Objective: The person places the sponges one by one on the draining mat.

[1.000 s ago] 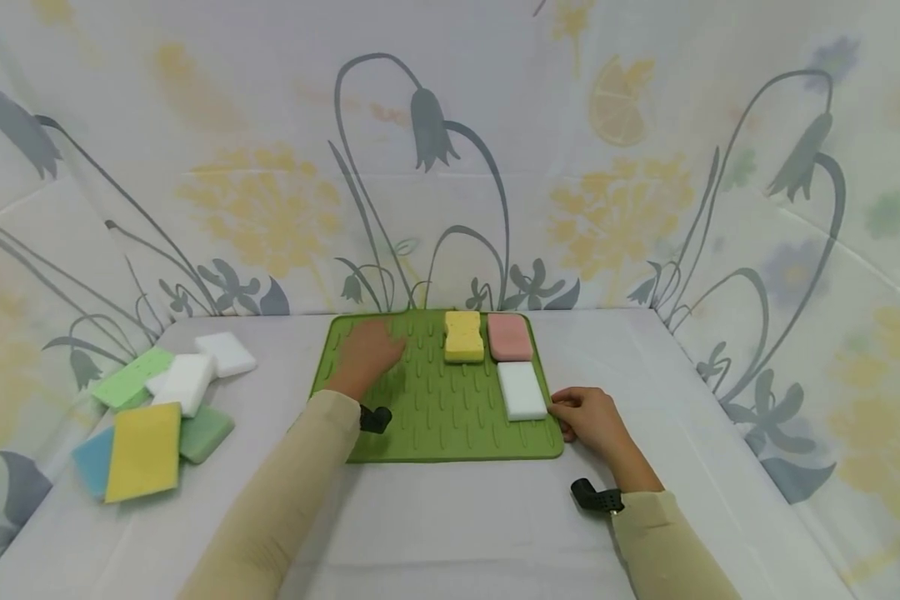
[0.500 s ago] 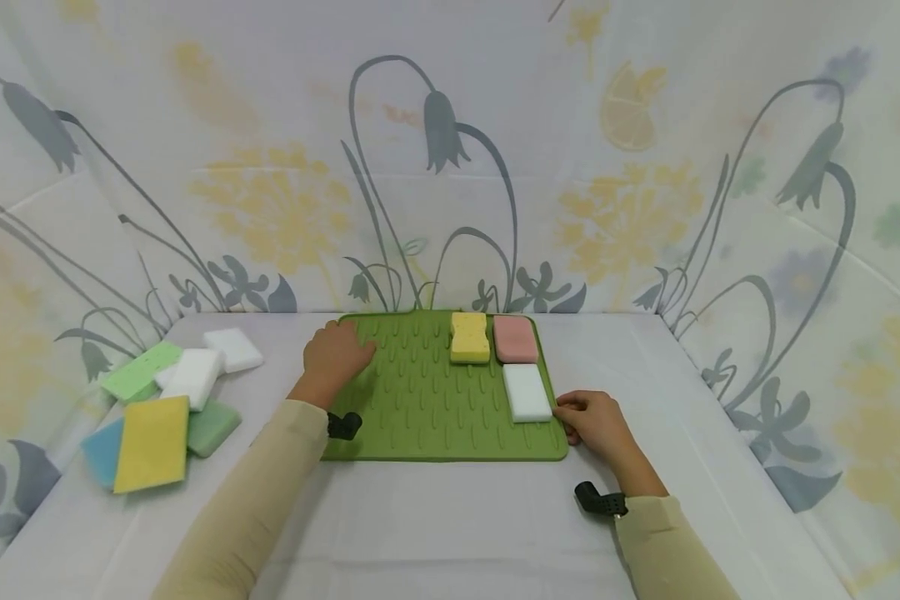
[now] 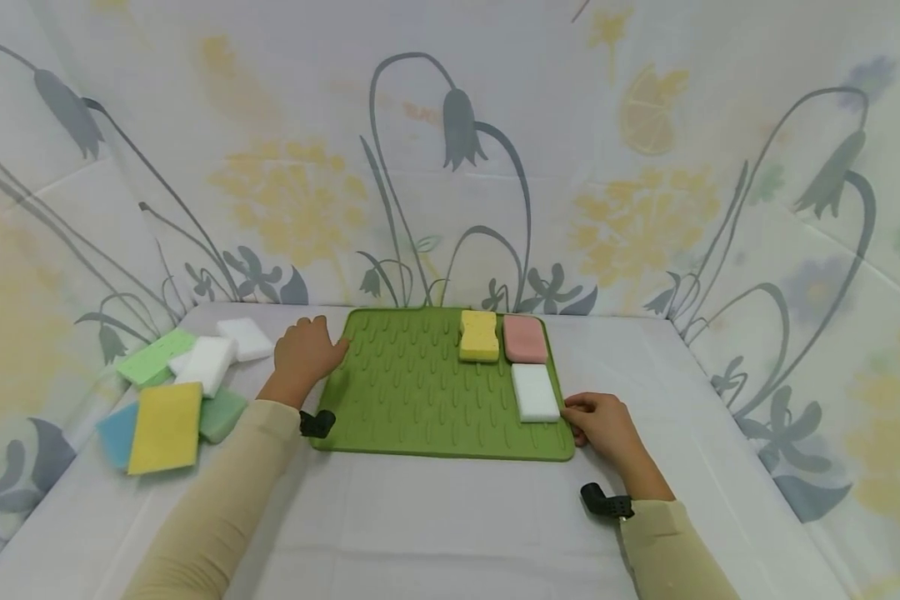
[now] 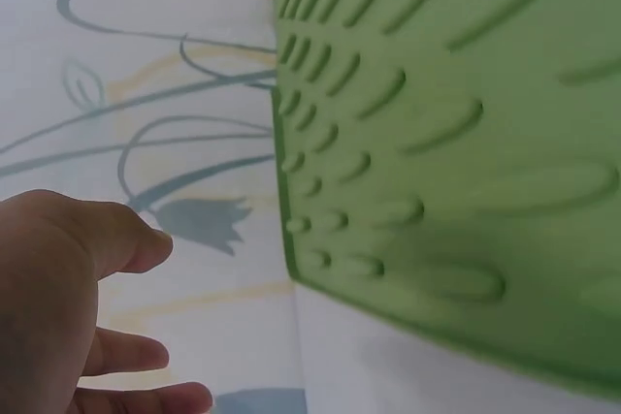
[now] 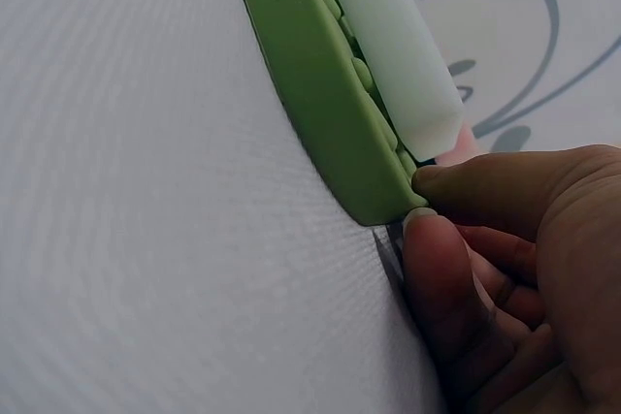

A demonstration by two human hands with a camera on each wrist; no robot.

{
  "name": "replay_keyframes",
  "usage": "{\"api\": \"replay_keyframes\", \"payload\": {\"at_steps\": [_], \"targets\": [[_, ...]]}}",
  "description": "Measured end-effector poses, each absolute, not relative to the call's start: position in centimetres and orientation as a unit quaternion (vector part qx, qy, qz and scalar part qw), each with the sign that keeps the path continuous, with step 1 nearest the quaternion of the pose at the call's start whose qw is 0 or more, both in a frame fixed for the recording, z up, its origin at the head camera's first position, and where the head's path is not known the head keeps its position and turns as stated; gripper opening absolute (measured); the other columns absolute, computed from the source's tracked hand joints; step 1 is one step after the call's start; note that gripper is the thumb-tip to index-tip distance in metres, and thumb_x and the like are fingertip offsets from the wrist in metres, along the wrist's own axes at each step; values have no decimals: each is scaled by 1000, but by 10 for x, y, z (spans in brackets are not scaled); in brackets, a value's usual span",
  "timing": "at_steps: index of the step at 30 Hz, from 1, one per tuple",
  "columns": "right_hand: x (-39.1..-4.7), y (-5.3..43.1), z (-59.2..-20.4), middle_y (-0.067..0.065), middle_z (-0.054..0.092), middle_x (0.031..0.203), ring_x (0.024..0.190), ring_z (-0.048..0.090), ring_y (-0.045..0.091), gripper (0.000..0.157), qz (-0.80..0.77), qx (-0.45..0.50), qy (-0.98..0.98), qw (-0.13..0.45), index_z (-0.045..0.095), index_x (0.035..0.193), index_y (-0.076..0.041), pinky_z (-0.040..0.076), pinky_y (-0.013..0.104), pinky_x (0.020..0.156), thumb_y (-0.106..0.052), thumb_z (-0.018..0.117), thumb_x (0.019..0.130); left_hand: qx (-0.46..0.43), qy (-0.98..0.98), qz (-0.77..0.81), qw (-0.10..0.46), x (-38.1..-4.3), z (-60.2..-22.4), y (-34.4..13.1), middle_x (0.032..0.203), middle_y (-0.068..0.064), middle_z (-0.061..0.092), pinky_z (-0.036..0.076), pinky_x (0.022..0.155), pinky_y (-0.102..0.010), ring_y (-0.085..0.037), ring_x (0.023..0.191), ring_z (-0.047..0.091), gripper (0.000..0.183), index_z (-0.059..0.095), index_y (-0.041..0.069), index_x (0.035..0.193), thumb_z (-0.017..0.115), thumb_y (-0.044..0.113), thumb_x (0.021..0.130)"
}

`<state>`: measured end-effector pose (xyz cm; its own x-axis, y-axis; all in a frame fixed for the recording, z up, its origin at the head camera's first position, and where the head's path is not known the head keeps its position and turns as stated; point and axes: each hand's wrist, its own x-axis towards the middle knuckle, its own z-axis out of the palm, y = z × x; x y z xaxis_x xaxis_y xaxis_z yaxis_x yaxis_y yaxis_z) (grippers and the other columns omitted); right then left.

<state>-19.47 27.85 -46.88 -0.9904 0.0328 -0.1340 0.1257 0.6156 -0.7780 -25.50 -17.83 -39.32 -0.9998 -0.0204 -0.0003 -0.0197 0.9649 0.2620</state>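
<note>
A green ridged silicone mat [image 3: 397, 400] lies on the white table. Along its right side sit a yellow sponge [image 3: 479, 337], a pink sponge [image 3: 525, 339] and a white sponge [image 3: 536, 393]. My right hand [image 3: 600, 429] pinches the mat's right edge beside the white sponge; in the right wrist view, thumb and forefinger meet at that edge. My left hand [image 3: 303, 354] is just past the mat's left edge, holding nothing. In the left wrist view the left hand [image 4: 58, 288] has its fingers spread and apart from the mat.
At the left lies a loose heap: a light green sponge [image 3: 156, 357], two white sponges [image 3: 208, 365], a dark green sponge [image 3: 221, 414], a blue piece [image 3: 116, 433] and a yellow cloth-like sheet [image 3: 167, 427]. A flower-printed curtain [image 3: 450, 167] stands behind and around the table.
My left hand has moved left from over the mat to beyond its left edge, towards the heap. The right hand stays at the mat's edge. The view has shifted slightly left.
</note>
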Motion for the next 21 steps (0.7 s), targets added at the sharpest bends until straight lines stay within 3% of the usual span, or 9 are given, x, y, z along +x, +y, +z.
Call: {"api": "replay_keyframes", "payload": {"at_steps": [21], "targets": [[-195, 278, -469, 9, 72, 91, 61, 63, 13, 35, -434, 54, 898, 50, 66, 117, 0, 55, 30, 56, -23, 67, 91, 45, -991, -122, 31, -232, -385, -246, 122, -39, 48, 42, 85, -64, -56, 111, 46, 63, 44, -13, 133, 42, 37, 95]]}}
